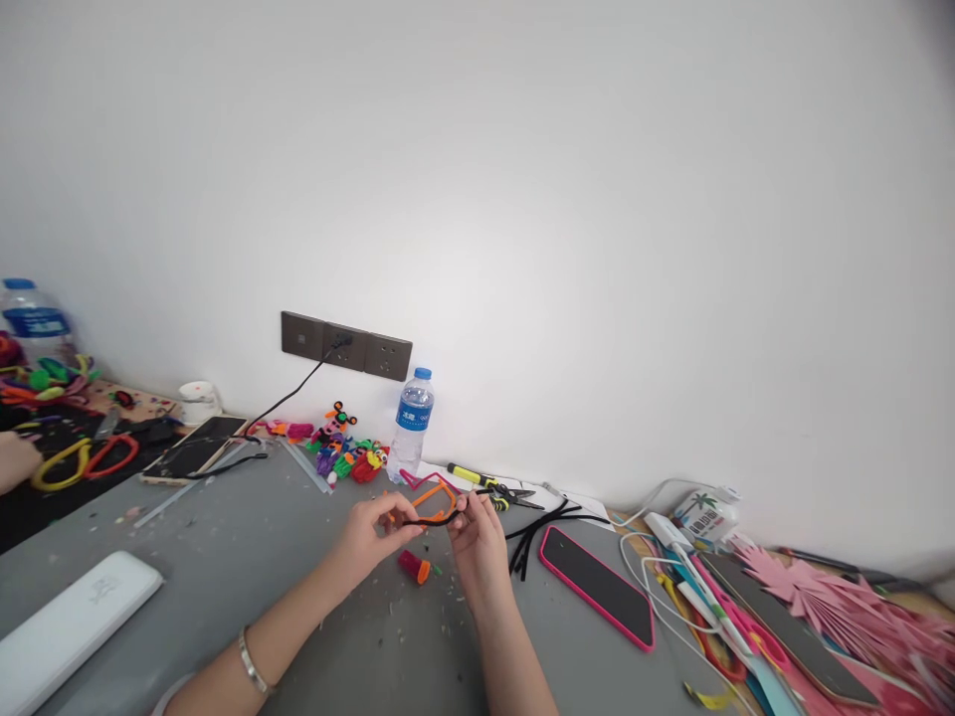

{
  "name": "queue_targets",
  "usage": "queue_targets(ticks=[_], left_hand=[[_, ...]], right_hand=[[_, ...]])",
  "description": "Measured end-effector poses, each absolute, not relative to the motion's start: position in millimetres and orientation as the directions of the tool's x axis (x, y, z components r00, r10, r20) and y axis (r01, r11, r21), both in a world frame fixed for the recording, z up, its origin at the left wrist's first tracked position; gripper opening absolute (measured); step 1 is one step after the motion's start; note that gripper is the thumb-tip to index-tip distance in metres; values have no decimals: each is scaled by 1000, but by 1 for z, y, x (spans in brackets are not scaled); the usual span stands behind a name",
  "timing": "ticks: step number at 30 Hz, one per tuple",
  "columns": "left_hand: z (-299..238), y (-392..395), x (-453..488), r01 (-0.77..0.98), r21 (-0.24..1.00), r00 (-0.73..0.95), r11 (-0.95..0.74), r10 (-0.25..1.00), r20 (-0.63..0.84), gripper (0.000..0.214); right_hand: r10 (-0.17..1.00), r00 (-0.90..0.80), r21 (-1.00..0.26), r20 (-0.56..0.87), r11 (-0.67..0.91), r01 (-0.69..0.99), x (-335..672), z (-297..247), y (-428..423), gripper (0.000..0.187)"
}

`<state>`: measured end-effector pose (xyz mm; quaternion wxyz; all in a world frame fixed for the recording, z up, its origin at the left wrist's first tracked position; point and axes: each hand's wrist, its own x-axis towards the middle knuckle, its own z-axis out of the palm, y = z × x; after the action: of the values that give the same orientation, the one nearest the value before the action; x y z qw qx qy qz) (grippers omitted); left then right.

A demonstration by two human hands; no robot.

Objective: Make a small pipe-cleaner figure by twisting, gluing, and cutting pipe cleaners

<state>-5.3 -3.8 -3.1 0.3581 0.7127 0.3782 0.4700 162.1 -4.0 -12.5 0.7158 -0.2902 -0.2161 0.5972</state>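
My left hand (371,534) and my right hand (477,542) are raised a little above the grey table (224,557), close together. Between them they pinch a black pipe cleaner (437,519) with an orange pipe cleaner (433,494) looped against it. Just below the hands a small red and orange piece (413,567) lies on the table. A bunch of black pipe cleaners (541,532) lies right of my right hand. A silver bracelet (252,664) is on my left wrist.
A water bottle (412,423), small pipe-cleaner figures (343,452) and pliers (492,485) sit by the wall. A pink-cased phone (597,585) lies right, with cables and pink paper (836,597) beyond. A white case (71,622) lies left. Another person's hand (15,459) is at the far left.
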Motion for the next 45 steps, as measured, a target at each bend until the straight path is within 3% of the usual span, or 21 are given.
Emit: queue_targets(ticks=[4, 12, 19, 27, 45], left_hand=[[-6, -3, -6, 167, 807, 250, -567, 815, 522, 9], [-5, -3, -8, 207, 765, 154, -610, 793, 590, 11], [-3, -5, -8, 259, 747, 180, -612, 791, 585, 8], [-5, -3, -11, 295, 780, 88, -552, 829, 553, 13], [1, -6, -11, 383, 689, 45, -616, 757, 652, 21]], right_hand=[[979, 200, -665, -42, 122, -737, 162, -9, -5, 33], [999, -49, -777, 9, -24, -629, 143, -14, -14, 22], [999, 50, -809, 19, 45, -587, 148, -12, -12, 24], [998, -41, -852, 51, 22, -523, 143, -8, -18, 25], [991, -102, -936, 91, 50, -348, 140, -8, -21, 31]])
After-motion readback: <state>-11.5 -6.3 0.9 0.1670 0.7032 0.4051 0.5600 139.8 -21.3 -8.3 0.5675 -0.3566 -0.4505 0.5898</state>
